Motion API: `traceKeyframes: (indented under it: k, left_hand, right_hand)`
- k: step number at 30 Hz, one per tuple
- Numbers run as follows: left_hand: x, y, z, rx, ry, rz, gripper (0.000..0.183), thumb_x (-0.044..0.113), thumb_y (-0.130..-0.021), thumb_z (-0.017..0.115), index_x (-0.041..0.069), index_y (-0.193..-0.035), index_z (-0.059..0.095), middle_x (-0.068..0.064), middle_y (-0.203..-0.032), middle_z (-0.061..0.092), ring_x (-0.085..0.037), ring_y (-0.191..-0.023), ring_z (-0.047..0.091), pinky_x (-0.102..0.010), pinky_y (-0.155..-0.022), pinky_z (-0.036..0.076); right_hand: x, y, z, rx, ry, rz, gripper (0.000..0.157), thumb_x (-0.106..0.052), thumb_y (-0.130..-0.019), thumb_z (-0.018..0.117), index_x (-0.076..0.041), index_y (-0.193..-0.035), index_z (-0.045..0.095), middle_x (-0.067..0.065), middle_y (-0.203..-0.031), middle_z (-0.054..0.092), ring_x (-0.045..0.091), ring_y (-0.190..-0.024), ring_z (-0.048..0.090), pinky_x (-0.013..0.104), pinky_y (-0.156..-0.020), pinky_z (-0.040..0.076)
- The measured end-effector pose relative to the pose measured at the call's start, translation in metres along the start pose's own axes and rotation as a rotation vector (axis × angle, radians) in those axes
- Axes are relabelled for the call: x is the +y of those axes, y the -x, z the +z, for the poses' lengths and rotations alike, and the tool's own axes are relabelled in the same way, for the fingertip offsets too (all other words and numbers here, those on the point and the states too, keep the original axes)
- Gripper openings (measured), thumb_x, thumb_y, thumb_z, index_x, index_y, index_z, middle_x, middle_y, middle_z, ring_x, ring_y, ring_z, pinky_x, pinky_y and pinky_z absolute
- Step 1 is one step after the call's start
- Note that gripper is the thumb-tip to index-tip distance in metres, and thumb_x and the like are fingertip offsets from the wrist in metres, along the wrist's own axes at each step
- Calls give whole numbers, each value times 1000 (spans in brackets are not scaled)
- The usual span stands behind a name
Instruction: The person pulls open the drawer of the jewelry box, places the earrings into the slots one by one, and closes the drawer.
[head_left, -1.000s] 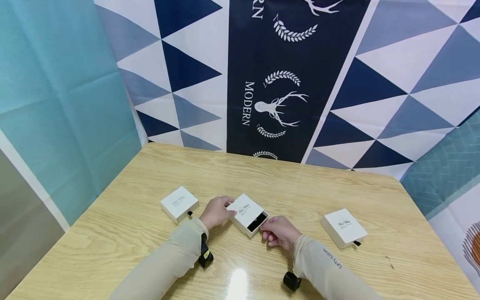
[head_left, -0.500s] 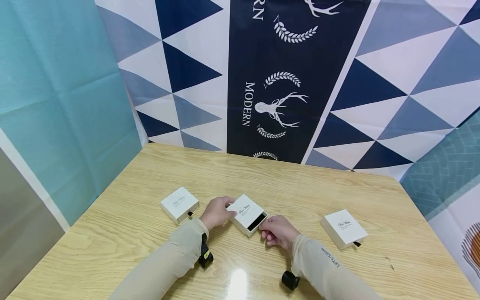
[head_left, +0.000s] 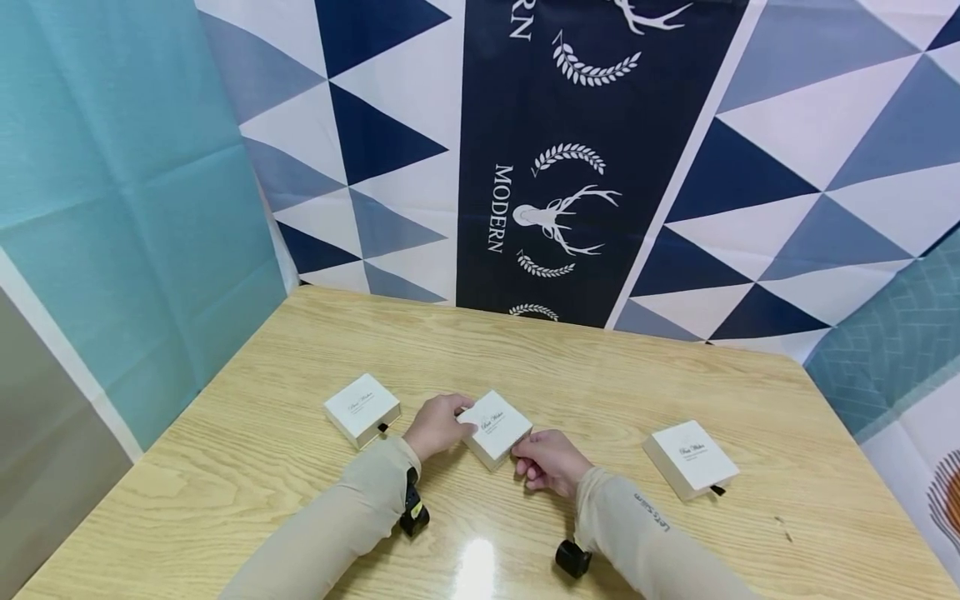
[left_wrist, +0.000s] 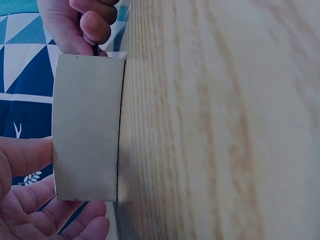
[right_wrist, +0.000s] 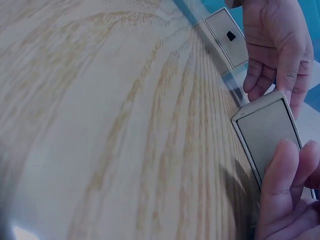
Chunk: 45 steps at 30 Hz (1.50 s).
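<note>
In the head view a white drawer box (head_left: 495, 423) with dark lettering rests at mid-table, its drawer pushed in. My left hand (head_left: 437, 427) grips its left end, thumb on one side and fingers around the other. At the opposite end my right hand (head_left: 551, 461) has its fingers curled, touching the drawer front. A bit of black ribbon pull tab (left_wrist: 95, 49) shows by the right fingers in the left wrist view, apparently pinched; the rest is hidden. The right wrist view shows the drawer front (right_wrist: 265, 130) sitting inside the sleeve's rim.
A similar white box (head_left: 362, 408) with a black tab lies left of my left hand. Another white box (head_left: 692, 457), also with a black tab, lies to the right. The wooden table (head_left: 600, 375) ends at a patterned cloth backdrop (head_left: 555, 167).
The middle box's drawer has slid from partly open, with a dark interior showing, to shut. My right hand has moved slightly left with it. My left hand keeps its grip.
</note>
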<state>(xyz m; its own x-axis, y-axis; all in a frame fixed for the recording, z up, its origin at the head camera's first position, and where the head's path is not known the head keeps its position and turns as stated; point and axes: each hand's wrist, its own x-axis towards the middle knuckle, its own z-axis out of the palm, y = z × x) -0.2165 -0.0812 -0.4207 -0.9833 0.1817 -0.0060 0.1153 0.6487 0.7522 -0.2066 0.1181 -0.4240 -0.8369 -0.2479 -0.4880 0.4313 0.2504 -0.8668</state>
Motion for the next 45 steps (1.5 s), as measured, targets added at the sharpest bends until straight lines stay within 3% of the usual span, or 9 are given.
traceKeyframes:
  k: [24, 36, 40, 45]
  left_hand:
    - [9, 4, 4, -9, 8, 18, 37, 8, -83, 72, -7, -117, 63, -19, -105, 67, -29, -97, 63, -39, -83, 51]
    - [14, 9, -2, -97, 20, 15, 37, 7, -82, 72, -4, -116, 64, -15, -101, 66, -28, -95, 61, -38, -82, 50]
    - [15, 9, -6, -103, 43, 2, 39, 10, -84, 70, -3, -120, 62, -19, -111, 64, -33, -104, 59, -44, -90, 47]
    - [18, 7, -11, -69, 52, 49, 38, 14, -87, 67, -2, -121, 62, -21, -115, 62, -35, -105, 59, -46, -90, 47]
  right_hand:
    - [1, 5, -8, 20, 23, 12, 12, -1, -90, 53, -2, -78, 56, 0, -56, 52, 4, -44, 42, 17, -43, 44]
    - [3, 20, -25, -9, 104, -34, 13, -8, -93, 55, 3, -91, 60, 1, -58, 54, 5, -45, 45, 18, -45, 44]
    - [3, 28, -29, -3, 128, -99, 20, -5, -91, 55, 10, -103, 60, 2, -59, 54, 5, -45, 44, 19, -45, 44]
    - [-4, 47, -45, 64, 181, -230, 28, -6, -91, 55, 13, -111, 56, 6, -65, 56, 8, -48, 47, 22, -49, 45]
